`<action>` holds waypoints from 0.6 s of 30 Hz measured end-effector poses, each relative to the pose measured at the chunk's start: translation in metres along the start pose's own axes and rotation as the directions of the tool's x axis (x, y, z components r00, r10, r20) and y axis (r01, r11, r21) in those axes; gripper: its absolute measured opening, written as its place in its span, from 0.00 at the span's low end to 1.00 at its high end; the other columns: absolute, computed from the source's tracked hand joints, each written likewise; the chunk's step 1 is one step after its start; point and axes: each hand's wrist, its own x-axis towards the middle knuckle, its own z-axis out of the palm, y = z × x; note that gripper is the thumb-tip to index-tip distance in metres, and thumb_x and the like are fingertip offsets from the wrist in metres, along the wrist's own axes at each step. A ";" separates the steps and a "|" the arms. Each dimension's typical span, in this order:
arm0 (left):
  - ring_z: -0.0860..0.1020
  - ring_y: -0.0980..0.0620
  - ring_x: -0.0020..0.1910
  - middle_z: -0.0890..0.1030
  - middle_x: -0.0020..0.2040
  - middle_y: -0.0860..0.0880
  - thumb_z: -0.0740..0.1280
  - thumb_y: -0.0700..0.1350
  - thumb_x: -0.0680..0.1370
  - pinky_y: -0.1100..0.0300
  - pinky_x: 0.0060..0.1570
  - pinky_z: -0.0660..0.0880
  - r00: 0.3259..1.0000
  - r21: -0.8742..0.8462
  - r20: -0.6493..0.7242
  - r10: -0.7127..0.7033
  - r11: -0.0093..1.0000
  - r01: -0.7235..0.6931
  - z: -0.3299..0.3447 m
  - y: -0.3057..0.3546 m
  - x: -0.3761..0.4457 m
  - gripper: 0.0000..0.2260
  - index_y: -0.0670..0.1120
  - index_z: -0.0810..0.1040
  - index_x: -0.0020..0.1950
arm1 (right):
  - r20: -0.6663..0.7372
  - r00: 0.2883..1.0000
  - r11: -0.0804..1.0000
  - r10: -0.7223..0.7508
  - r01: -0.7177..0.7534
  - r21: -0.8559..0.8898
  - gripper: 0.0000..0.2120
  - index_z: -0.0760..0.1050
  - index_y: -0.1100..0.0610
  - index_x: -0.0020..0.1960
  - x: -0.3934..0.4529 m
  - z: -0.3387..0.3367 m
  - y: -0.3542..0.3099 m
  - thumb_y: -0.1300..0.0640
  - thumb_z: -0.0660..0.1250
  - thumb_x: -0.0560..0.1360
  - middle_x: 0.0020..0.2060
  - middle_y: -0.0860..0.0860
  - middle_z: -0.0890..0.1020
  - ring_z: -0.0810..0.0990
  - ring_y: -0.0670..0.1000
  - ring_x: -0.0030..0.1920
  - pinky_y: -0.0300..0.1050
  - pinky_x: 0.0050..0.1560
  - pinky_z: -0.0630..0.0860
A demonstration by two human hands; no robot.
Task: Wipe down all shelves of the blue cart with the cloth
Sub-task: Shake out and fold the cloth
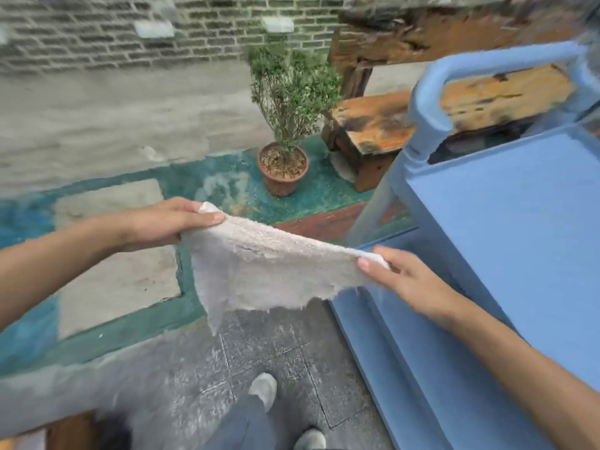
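A pale grey fluffy cloth hangs spread in the air between my two hands, left of the cart. My left hand pinches its upper left corner. My right hand pinches its upper right corner, just over the cart's lower shelf edge. The blue cart stands at the right, its top shelf bare and flat, with a curved blue handle at its far end. A lower shelf juts out below the top one.
A potted shrub stands on the green floor behind the cloth. A worn wooden bench sits beyond the cart's handle. A brick wall runs along the back. My feet stand on grey paving below the cloth.
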 end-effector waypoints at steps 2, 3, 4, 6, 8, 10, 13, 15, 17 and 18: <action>0.82 0.47 0.58 0.82 0.61 0.43 0.70 0.63 0.73 0.44 0.64 0.74 0.999 -0.076 0.038 0.011 0.997 -0.008 -0.010 0.029 -0.026 0.25 0.49 0.79 0.64 | 0.008 1.000 0.993 -0.001 0.000 0.118 0.20 0.68 0.57 0.41 -0.012 -0.019 -0.037 0.42 0.63 0.81 0.38 0.49 0.67 0.68 0.46 0.39 0.40 0.40 0.64; 0.83 0.47 0.56 0.83 0.61 0.43 0.69 0.62 0.74 0.46 0.59 0.77 0.999 -0.097 0.042 0.024 0.995 -0.020 -0.014 0.048 -0.040 0.24 0.51 0.79 0.64 | -0.005 1.000 0.980 0.019 -0.017 0.197 0.20 0.69 0.55 0.42 -0.019 -0.029 -0.059 0.39 0.64 0.79 0.38 0.50 0.69 0.69 0.47 0.40 0.41 0.41 0.67; 0.83 0.48 0.55 0.83 0.60 0.44 0.69 0.62 0.74 0.48 0.54 0.80 0.998 -0.116 0.042 0.043 0.992 -0.038 -0.018 0.066 -0.052 0.22 0.52 0.78 0.65 | -0.011 0.999 0.961 0.043 -0.038 0.275 0.19 0.71 0.52 0.43 -0.025 -0.040 -0.078 0.37 0.65 0.78 0.40 0.50 0.72 0.71 0.48 0.42 0.44 0.46 0.72; 0.84 0.49 0.54 0.83 0.60 0.46 0.69 0.60 0.75 0.53 0.48 0.82 0.996 -0.144 0.039 0.085 0.986 -0.078 -0.025 0.105 -0.074 0.20 0.55 0.78 0.64 | -0.037 0.997 0.908 0.068 -0.047 0.416 0.14 0.76 0.50 0.48 -0.036 -0.063 -0.112 0.38 0.65 0.78 0.46 0.52 0.79 0.77 0.52 0.49 0.59 0.57 0.79; 0.84 0.50 0.54 0.83 0.61 0.46 0.69 0.57 0.77 0.57 0.43 0.82 0.992 -0.162 0.025 0.126 0.979 -0.120 -0.031 0.147 -0.093 0.17 0.53 0.79 0.64 | -0.075 0.996 0.841 0.040 0.007 0.542 0.11 0.80 0.49 0.50 -0.047 -0.091 -0.151 0.43 0.64 0.80 0.48 0.51 0.83 0.82 0.51 0.49 0.58 0.50 0.83; 0.84 0.48 0.55 0.82 0.61 0.43 0.71 0.57 0.75 0.58 0.44 0.82 0.978 -0.203 0.020 0.207 0.959 -0.199 -0.033 0.191 -0.110 0.19 0.49 0.80 0.63 | -0.115 0.993 0.787 0.011 0.063 0.614 0.10 0.80 0.49 0.50 -0.057 -0.117 -0.185 0.43 0.66 0.79 0.46 0.49 0.84 0.83 0.48 0.45 0.49 0.42 0.83; 0.82 0.45 0.57 0.78 0.65 0.36 0.74 0.57 0.72 0.55 0.52 0.81 0.928 -0.387 -0.025 0.372 0.852 -0.352 -0.049 0.258 -0.121 0.26 0.43 0.79 0.64 | -0.198 0.980 0.657 -0.017 0.160 0.736 0.25 0.78 0.53 0.65 -0.058 -0.162 -0.232 0.39 0.71 0.75 0.57 0.52 0.83 0.84 0.53 0.55 0.49 0.50 0.82; 0.77 0.42 0.64 0.75 0.69 0.39 0.66 0.61 0.77 0.48 0.63 0.75 0.874 -0.629 0.025 0.485 0.687 -0.363 -0.058 0.294 -0.122 0.31 0.43 0.71 0.73 | -0.214 0.974 0.507 -0.075 0.222 0.833 0.31 0.71 0.52 0.71 -0.058 -0.187 -0.253 0.36 0.70 0.75 0.61 0.54 0.79 0.78 0.57 0.59 0.52 0.58 0.75; 0.72 0.41 0.65 0.72 0.68 0.44 0.62 0.70 0.72 0.41 0.66 0.70 0.861 -0.805 0.149 0.486 0.565 -0.179 -0.051 0.301 -0.108 0.39 0.45 0.68 0.74 | -0.146 0.986 0.369 -0.083 0.167 0.914 0.39 0.67 0.46 0.77 -0.056 -0.189 -0.250 0.30 0.69 0.72 0.65 0.52 0.78 0.77 0.57 0.64 0.57 0.64 0.70; 0.72 0.41 0.64 0.72 0.67 0.44 0.62 0.73 0.69 0.39 0.64 0.70 0.865 -0.823 0.229 0.445 0.564 -0.072 -0.039 0.291 -0.097 0.42 0.43 0.70 0.72 | -0.046 0.996 0.306 -0.076 0.067 0.950 0.41 0.65 0.43 0.78 -0.056 -0.180 -0.240 0.27 0.67 0.71 0.69 0.52 0.76 0.76 0.58 0.68 0.61 0.67 0.70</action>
